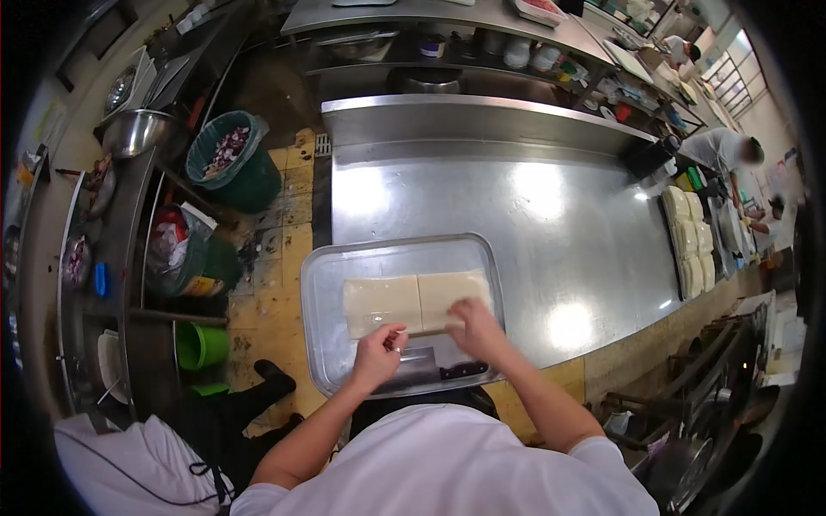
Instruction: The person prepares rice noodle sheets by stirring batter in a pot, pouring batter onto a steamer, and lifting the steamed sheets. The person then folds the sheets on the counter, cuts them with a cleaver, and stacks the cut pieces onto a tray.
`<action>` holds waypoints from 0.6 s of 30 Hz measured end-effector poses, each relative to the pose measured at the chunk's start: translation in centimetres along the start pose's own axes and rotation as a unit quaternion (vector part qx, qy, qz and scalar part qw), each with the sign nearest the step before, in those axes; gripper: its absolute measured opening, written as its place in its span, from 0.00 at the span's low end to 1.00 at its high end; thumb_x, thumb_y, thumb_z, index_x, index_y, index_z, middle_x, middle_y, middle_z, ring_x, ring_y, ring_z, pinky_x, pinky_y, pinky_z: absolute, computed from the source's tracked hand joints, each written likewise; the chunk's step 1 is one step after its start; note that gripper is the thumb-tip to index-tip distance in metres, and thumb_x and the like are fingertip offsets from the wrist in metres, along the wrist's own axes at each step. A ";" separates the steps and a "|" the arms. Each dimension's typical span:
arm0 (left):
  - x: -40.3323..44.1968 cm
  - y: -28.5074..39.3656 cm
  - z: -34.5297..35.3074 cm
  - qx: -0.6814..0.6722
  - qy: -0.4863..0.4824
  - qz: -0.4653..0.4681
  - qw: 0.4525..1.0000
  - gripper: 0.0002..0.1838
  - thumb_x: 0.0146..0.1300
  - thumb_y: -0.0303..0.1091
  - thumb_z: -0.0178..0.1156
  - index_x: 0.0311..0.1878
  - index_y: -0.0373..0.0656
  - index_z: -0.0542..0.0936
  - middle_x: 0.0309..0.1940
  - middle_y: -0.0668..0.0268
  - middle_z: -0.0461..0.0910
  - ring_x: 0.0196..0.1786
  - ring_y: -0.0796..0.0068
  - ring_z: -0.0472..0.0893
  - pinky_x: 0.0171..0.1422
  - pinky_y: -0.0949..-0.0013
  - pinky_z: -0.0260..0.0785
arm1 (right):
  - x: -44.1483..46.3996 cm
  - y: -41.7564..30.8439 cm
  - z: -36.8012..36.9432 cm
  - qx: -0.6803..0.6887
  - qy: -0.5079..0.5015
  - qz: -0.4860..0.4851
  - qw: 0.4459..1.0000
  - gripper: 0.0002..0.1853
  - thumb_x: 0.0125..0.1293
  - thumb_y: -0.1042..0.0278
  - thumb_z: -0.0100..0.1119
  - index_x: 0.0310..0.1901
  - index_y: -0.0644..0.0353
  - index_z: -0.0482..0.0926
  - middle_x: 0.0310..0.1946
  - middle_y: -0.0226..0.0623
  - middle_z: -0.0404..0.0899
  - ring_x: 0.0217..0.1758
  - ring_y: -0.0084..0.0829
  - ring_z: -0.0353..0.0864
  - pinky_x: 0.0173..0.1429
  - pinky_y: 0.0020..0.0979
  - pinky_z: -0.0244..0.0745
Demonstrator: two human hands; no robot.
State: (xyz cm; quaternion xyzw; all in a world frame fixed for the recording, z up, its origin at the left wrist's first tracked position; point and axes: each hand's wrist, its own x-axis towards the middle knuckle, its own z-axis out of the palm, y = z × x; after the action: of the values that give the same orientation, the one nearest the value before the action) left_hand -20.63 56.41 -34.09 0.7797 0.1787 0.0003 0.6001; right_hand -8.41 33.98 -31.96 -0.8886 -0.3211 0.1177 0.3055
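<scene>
A large metal tray [311, 288] lies at the near left corner of the steel table. In it are pale, flat slabs, seemingly dough: a left slab [381, 303] and a right slab [452, 292], parted by a thin straight line. My left hand [379, 357] is at the near edge of the left slab, its fingers curled and pressed together; what they hold, if anything, is hidden. Over the near part of the right slab is my right hand [476, 331], its fingers smeared by motion. A wide-bladed knife [463, 371] with a black handle lies along the tray's near side.
The steel table [576, 232] extends rightward to a tray of pale blocks [690, 241] and a dark cylindrical container [656, 157]. Left on the floor stand a lined green bin [245, 176] and a bright green bucket [202, 346]. A person [146, 464] is close at left; others work far right.
</scene>
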 end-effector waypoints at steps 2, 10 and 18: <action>-0.4 -0.1 1.2 -0.005 -0.009 -0.004 1.000 0.12 0.69 0.32 0.66 0.53 0.38 0.85 0.34 0.58 0.87 0.34 0.71 0.85 0.42 0.68 0.79 | 5.0 2.0 -1.5 -0.035 0.049 -0.016 0.998 0.16 0.59 0.67 0.66 0.48 0.63 0.84 0.53 0.54 0.80 0.61 0.54 0.77 0.67 0.46 0.73; -1.1 0.6 2.2 0.011 0.023 -0.025 0.999 0.12 0.69 0.31 0.66 0.53 0.39 0.85 0.35 0.57 0.88 0.36 0.70 0.87 0.42 0.67 0.80 | 14.0 3.7 -3.0 -0.192 -0.329 0.024 0.924 0.23 0.52 0.55 0.65 0.44 0.64 0.88 0.45 0.54 0.87 0.53 0.52 0.85 0.58 0.48 0.80; -1.4 -0.1 1.6 0.005 0.072 -0.056 0.996 0.11 0.69 0.30 0.66 0.53 0.39 0.85 0.34 0.59 0.88 0.36 0.74 0.86 0.42 0.69 0.79 | 16.9 4.3 -2.8 -0.119 -0.457 0.023 0.881 0.28 0.51 0.43 0.74 0.43 0.61 0.88 0.42 0.46 0.89 0.45 0.44 0.87 0.51 0.43 0.81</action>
State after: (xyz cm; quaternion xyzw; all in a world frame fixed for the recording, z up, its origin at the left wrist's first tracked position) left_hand -21.66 54.56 -34.29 0.7696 0.2649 0.0216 0.5806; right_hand 7.86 40.90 -32.64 -0.7730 -0.4160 0.4788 0.0143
